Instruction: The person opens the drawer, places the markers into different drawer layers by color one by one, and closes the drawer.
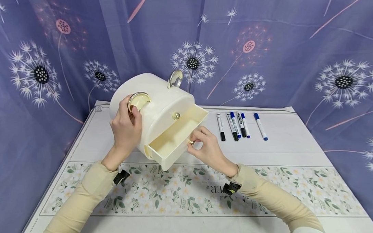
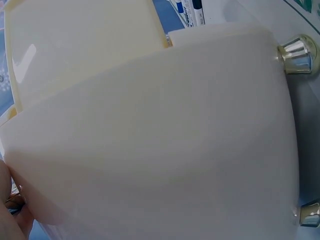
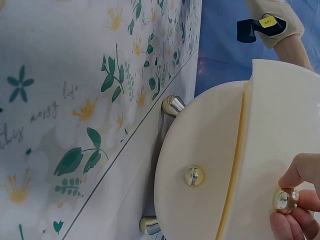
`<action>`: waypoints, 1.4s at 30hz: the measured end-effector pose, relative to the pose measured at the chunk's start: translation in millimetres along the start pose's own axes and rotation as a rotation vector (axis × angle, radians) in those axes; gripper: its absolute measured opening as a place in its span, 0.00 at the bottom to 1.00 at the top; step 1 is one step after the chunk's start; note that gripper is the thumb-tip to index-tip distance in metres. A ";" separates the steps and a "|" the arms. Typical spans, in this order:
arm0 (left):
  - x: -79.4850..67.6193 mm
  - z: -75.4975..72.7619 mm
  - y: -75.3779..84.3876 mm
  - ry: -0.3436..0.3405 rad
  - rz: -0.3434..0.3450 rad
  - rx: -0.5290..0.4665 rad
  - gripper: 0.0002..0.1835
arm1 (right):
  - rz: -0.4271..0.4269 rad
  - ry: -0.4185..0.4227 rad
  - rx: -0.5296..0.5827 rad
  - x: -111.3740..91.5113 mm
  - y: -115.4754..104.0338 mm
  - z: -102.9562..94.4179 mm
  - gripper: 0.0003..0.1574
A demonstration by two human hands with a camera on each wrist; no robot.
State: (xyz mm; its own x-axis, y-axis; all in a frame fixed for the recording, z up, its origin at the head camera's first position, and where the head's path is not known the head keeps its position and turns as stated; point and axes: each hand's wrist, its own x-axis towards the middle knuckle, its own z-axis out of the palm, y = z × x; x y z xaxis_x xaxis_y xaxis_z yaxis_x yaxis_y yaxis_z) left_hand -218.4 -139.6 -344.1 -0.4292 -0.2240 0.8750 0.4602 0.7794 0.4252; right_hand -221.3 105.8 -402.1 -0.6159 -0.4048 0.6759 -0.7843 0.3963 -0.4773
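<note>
At left, a sleeved forearm with a black wrist camera leads up to the left hand, its fingers and thumb grasping the left ear, a gold-rimmed round projection on a cream cabinet. The cabinet, a rounded storage box, occupies the left-centre of the white surface, behind and partly overlapping a floral band; its front is turned obliquely to the right. Whether all its feet bear on the surface cannot be told; gold feet show in both wrist views. The right ear stands on the far side. To its right, an upper knob marks the front above a drawer, which is pulled well out and exposes a plain cream floor and bare inner walls. A lower knob, seen from the right wrist, lies below the drawer. Next, the right hand pinches the drawer knob between thumb and fingers. Beyond it on the surface lie six white-barrelled markers: a black-capped one at the left, a close group of four with two black and two blue caps, and a blue-capped one apart at the right. A purple dandelion-print curtain spans the background.
</note>
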 end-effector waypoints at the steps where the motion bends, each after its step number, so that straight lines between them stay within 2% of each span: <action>1: -0.2 0.2 0.0 -0.001 -0.001 -0.001 0.17 | 0.003 -0.002 0.002 -0.4 -0.3 -0.5 0.09; 42: 0.0 -0.2 0.5 0.000 0.002 -0.008 0.17 | 0.005 -0.032 -0.033 -10.2 -4.1 -10.9 0.08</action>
State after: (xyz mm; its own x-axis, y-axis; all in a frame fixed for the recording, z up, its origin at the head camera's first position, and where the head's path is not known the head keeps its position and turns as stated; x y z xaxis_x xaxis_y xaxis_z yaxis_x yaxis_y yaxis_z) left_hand -218.0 -139.3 -343.8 -0.4286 -0.2224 0.8757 0.4670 0.7752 0.4255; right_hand -211.0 117.3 -400.9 -0.6222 -0.4287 0.6550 -0.7787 0.4248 -0.4617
